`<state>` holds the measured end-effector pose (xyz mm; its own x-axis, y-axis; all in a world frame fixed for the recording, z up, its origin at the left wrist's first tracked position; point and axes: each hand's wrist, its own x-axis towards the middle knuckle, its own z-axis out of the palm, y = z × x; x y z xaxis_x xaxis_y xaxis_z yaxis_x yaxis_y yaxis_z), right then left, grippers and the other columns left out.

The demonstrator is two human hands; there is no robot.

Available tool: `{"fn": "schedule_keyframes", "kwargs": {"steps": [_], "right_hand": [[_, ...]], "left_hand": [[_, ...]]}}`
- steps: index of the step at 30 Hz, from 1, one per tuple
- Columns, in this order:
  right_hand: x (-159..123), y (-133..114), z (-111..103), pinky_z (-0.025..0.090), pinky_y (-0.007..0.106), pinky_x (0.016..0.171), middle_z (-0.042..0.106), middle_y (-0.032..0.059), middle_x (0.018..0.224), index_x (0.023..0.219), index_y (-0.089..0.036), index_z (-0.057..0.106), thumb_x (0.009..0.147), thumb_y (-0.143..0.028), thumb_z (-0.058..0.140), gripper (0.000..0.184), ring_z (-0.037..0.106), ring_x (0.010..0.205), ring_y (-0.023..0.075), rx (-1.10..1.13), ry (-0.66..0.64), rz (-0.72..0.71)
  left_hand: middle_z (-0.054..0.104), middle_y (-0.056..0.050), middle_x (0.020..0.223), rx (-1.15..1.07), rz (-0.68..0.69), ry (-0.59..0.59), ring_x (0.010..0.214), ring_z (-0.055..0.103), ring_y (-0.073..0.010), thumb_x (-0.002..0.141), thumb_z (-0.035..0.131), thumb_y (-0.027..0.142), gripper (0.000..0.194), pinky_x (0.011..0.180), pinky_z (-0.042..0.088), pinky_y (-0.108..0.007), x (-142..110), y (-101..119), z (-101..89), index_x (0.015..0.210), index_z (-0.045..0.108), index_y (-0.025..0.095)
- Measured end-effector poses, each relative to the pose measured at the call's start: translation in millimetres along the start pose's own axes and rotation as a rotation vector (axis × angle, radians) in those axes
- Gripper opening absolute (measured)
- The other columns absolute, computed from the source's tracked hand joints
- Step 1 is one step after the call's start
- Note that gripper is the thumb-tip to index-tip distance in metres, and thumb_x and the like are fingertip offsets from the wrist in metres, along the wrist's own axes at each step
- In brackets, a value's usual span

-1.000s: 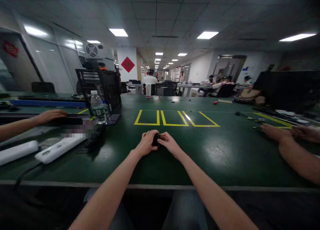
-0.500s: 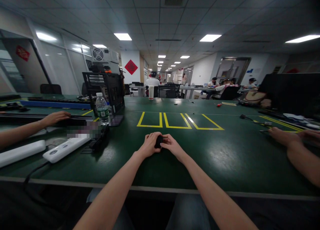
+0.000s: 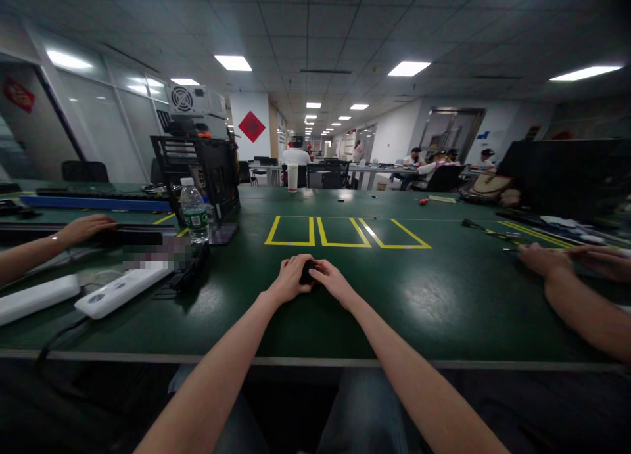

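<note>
Between my two hands is a small dark, rounded object (image 3: 307,272), largely covered by fingers, so its kind cannot be made out. My left hand (image 3: 292,278) wraps round its left side, with the fingers curled over the top. From the right, my right hand (image 3: 336,282) has its thumb and fingers closed on the other side. Both hands are low over the green table (image 3: 345,322), a short way in front of the yellow tape outlines (image 3: 340,246).
To the left are a white power strip (image 3: 123,290), a water bottle (image 3: 194,214) and an open black computer case (image 3: 217,178). A co-worker's hand (image 3: 89,228) rests at far left; another person's hands (image 3: 545,260) are at right near a cable (image 3: 486,230). A white cup (image 3: 292,178) stands behind.
The camera view has turned slightly, shifting the scene left and up. My hands still hold the dark object, and less of it shows between my fingers.
</note>
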<state>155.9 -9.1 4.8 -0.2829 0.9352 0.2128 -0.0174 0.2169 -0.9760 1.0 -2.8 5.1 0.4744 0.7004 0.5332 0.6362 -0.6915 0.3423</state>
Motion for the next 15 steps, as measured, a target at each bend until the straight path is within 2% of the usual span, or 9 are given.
{"fn": "schedule_keyframes", "kwargs": {"steps": [10,15], "right_hand": [[-4.7,-3.4,0.4,0.045,0.033,0.08,0.058,-0.0001,0.09,0.09,-0.021,0.05,0.067,-0.021,0.062,0.026,0.056,0.09,0.0161,0.045,-0.033,-0.035],[-5.2,-4.2,0.1,0.043,0.035,0.084,0.058,0.001,0.094,0.096,-0.021,0.05,0.065,-0.02,0.063,0.033,0.055,0.092,0.0161,0.043,-0.023,-0.023]], "left_hand": [[0.049,-0.003,0.109,-0.002,0.004,-0.002,0.104,0.044,-0.0233,0.061,0.063,0.018,0.058,0.089,0.027,-0.038,-0.8,-1.4,-0.2,0.111,0.035,0.024],[0.049,-0.003,0.11,-0.007,0.002,-0.006,0.105,0.044,-0.0234,0.061,0.063,0.018,0.058,0.089,0.027,-0.038,-0.5,-1.4,-0.9,0.111,0.035,0.025]]}}
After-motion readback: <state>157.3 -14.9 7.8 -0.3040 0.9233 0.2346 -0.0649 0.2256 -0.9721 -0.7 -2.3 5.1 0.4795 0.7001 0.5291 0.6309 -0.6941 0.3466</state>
